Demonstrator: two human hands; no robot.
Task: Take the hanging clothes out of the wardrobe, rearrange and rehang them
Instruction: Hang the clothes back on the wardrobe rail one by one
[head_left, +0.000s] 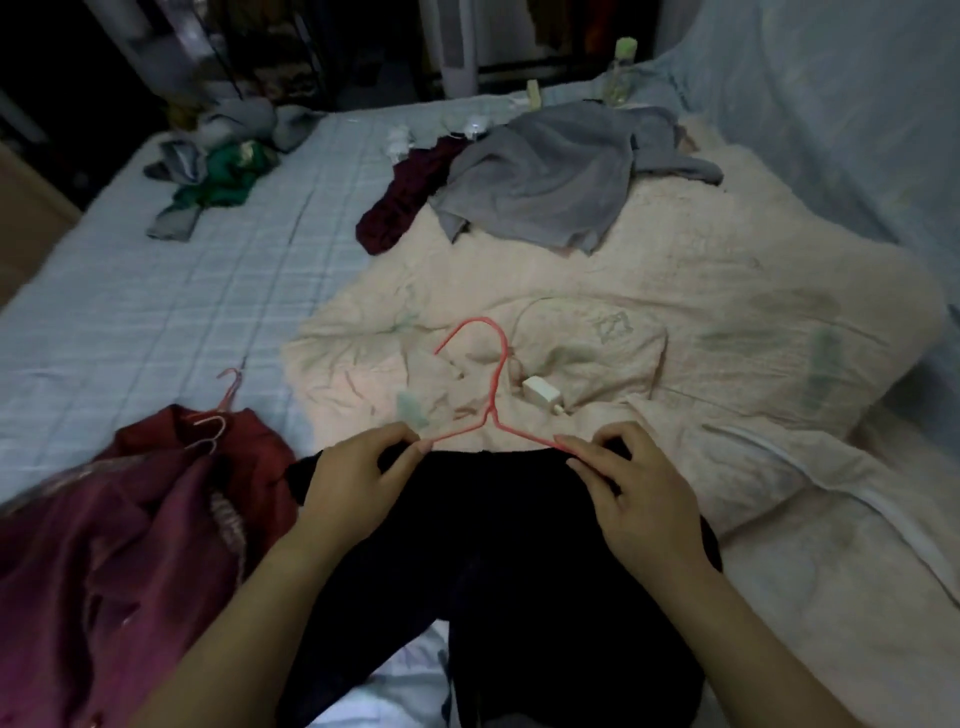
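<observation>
Dim room. I see bed (156, 312) with pale blue checked sheet, cream blanket (675, 322) over its right half. Grey garment (545, 182) at far side, red clothes pile (156, 519) at left. Black garment (519, 545) lies at near edge, pink hanger (491, 384) at its top. My left hand (358, 478) and right hand (634, 488) each pinch black garment's top edge beside hanger's arms, fingers curled.

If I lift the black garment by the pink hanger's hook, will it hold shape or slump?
Probably floppy: the black garment lies in soft folds, so it should drape and swing. The pink hanger looks like thin wire, likely light and bendy. The left hand and right hand pinch cloth at its arms, so it may slip off.
</observation>
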